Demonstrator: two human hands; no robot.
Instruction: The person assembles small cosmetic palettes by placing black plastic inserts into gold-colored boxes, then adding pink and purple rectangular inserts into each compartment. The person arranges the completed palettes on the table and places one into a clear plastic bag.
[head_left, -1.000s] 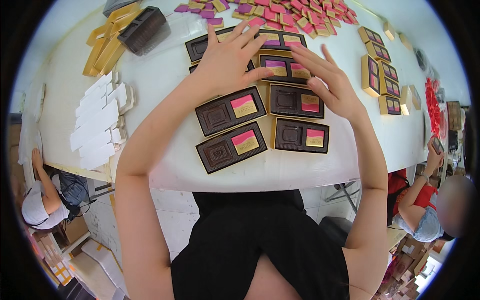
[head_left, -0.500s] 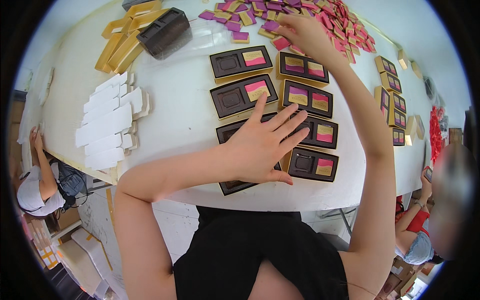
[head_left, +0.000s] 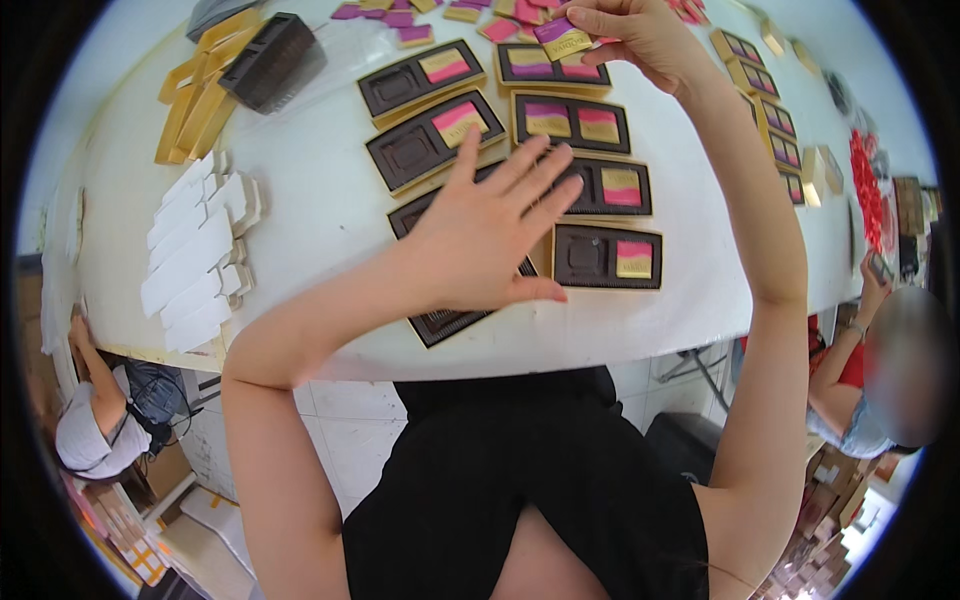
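My left hand [head_left: 480, 235] hovers or rests, fingers spread, over the lower left of two columns of gold-edged boxes with dark two-compartment trays; it hides parts of several. Between my right thumb and fingers is a small purple-and-gold wrapped square [head_left: 563, 41], with my right hand [head_left: 632, 42] above the far end of the right column. In that column, the second box [head_left: 572, 122] has a square in both compartments. The nearest box [head_left: 608, 257] has only a pink-and-gold square on its right. Left-column boxes such as the second one [head_left: 405, 152] have an unfilled left compartment.
Loose purple and pink squares [head_left: 415, 35] lie at the far edge. To the left are white folded cartons [head_left: 190, 255], gold box frames [head_left: 190, 115] and stacked dark trays [head_left: 270, 62]. Filled boxes [head_left: 783, 120] stand at the right. Two other people are at the sides.
My right hand has come back from the pile with a purple-and-gold square in it. My left hand stays spread over the boxes, and the whole view has shifted.
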